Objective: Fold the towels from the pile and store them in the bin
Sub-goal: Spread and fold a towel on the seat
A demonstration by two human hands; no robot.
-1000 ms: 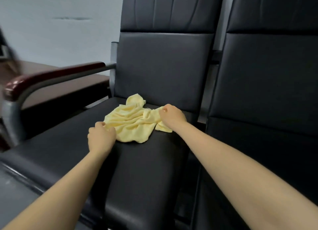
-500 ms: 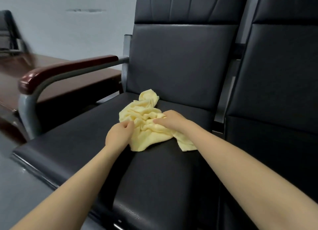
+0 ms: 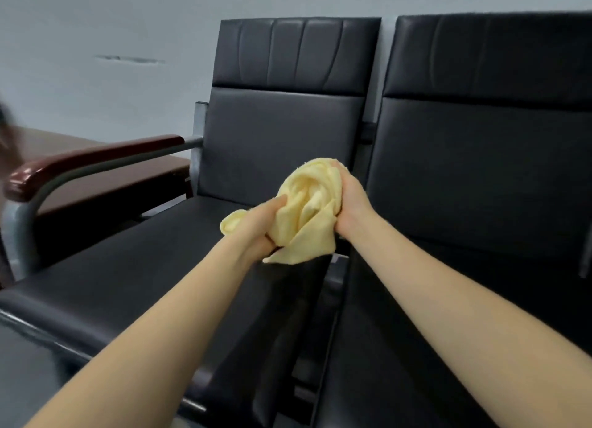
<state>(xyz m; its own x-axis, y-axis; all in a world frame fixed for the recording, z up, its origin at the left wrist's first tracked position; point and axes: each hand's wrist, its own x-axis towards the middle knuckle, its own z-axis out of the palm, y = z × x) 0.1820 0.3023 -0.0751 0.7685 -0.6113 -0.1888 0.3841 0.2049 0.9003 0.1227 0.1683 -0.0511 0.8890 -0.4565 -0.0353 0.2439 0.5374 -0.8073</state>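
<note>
Towel [image 3: 307,216]: pale yellow, plain, no pattern. Chairs [image 3: 282,133]: black upholstery, vertical stitched seams on the headrest panel. Armrest [image 3: 96,161]: glossy dark reddish-brown top on a grey metal frame. Wall [image 3: 112,27]: light grey, one dark streak.

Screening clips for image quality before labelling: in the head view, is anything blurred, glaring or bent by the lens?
Head view: light is dim and even, with only soft sheen on the wooden armrest. The yellow towel and both hands, left hand and right hand, look slightly soft; a dark smear at the left edge is motion-blurred. The wide lens tilts and bows the black seat backs.
</note>
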